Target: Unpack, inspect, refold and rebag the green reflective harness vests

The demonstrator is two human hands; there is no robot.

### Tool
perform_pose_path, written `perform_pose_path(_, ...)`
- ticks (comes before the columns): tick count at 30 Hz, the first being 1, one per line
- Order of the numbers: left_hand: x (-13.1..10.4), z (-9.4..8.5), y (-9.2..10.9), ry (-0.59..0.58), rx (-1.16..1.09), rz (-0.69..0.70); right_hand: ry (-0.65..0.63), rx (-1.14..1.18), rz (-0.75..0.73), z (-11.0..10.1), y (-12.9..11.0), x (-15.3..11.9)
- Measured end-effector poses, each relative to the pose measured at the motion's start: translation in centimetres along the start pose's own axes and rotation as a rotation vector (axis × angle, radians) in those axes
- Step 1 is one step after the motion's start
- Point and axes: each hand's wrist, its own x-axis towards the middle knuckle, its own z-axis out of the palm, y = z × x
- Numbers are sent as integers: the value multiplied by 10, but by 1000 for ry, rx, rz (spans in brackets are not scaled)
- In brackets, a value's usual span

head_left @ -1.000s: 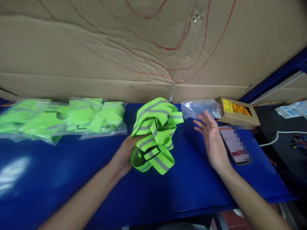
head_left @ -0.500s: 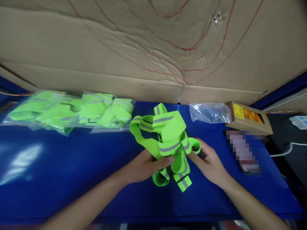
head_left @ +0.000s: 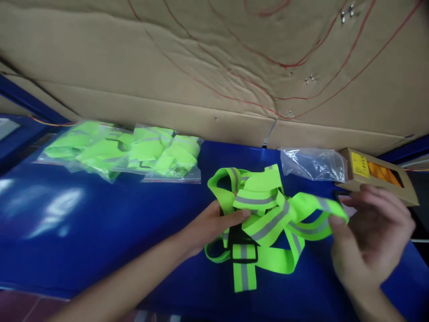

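In the head view, the left hand [head_left: 209, 228] is clamped on the near left part of the green strap bundle [head_left: 268, 221], its thumb lying across the front and its fingers behind. The right hand [head_left: 372, 241], somewhat blurred, pinches the far right end of one loop between thumb and fingers, so the bulk lies left of that grip. The bundle is above the blue table [head_left: 117, 219], between the hands; a black buckle [head_left: 256, 253] hangs near and right of the left hand. Bagged green straps [head_left: 150, 152] lie far left.
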Motion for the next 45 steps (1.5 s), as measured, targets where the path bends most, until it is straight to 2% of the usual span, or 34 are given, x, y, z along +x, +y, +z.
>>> perform_pose_path(1, 0, 1, -1, -8, 7, -3, -88, -35, -132, 1, -4, -7)
perform_pose_path(3, -1, 1, -3, -70, -15, -21, -406, -132, -358, 4, -12, -20)
perform_pose_path(5, -2, 0, -3, -149, -41, -32, -708, -254, -489, 8, -16, -26)
perform_pose_path(7, -4, -2, -3, -179, -26, -47, -865, -303, -488, 9, -18, -24)
perform_pose_path(9, -5, -4, -2, -193, 16, -56, -926, -316, -389, 8, -18, -17)
perform_pose_path(12, -4, -6, 0, -244, 65, -55, -934, -336, -259, 3, -18, -8)
perform_pose_path(15, -3, -8, 5, -210, 60, -126, -875, -335, -185, -1, -17, -5)
perform_pose_path(17, -1, -11, 10, -152, 22, -162, -786, -348, -162, -2, -14, -6)
perform_pose_path(21, 2, -17, 21, 48, 24, -79, -616, -364, -102, -2, -6, -5)
perform_pose_path(24, 4, -19, 26, 152, 113, -25, -612, -358, -37, -3, -3, -2)
perform_pose_path(27, 5, -23, 30, 216, 226, 44, -662, -283, 127, -4, -5, 0)
perform_pose_path(29, 7, -29, 31, 259, 409, 118, -668, -194, 235, -5, -7, 2)
perform_pose_path(32, 6, -37, 33, 347, 959, 250, -641, -23, 372, -6, -7, 6)
perform_pose_path(34, 2, -39, 34, 512, 1288, 363, -611, 118, 471, -6, -5, 7)
perform_pose_path(36, -7, -34, 32, 659, 1365, 571, -587, 247, 564, -5, -4, 8)
perform_pose_path(37, -11, -29, 31, 662, 1322, 720, -590, 300, 601, -4, -4, 8)
perform_pose_path(38, -15, -23, 28, 606, 1270, 871, -609, 342, 637, -3, -6, 7)
perform_pose_path(40, -20, -11, 19, 399, 1242, 1077, -671, 393, 688, 0, -9, 4)
perform_pose_path(41, -21, -5, 13, 297, 1289, 1106, -703, 407, 700, 2, -11, 2)
perform_pose_path(42, -20, 0, 6, 213, 1358, 1079, -729, 415, 701, 3, -13, 0)
perform_pose_path(45, -14, 4, -8, 65, 1507, 867, -714, 410, 649, 5, -13, -5)
